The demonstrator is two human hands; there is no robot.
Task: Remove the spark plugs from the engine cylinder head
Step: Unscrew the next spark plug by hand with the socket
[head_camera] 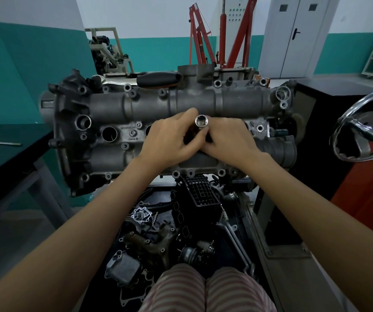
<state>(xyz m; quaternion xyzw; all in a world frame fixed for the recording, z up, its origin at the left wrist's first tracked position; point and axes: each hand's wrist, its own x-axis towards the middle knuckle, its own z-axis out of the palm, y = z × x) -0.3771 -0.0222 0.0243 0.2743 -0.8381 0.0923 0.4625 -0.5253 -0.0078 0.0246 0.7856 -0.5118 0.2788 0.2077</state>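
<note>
Head view, frame centre: left hand (pixel 172 140) and right hand (pixel 228 140) both pinching upright socket (pixel 201 122) over cylinder head (pixel 181 104) plug well. Spark plugs hidden. Risk: tilted socket slipping, rounding plug hex.

Grey cylinder head (pixel 172 104), shiny silver socket (pixel 201 121), black tool handle (pixel 158 79) with orange trim, red hoist (pixel 223 32), teal-and-white wall (pixel 34 52), pink-white striped trousers (pixel 205 289), chrome wheel (pixel 361 122).
</note>
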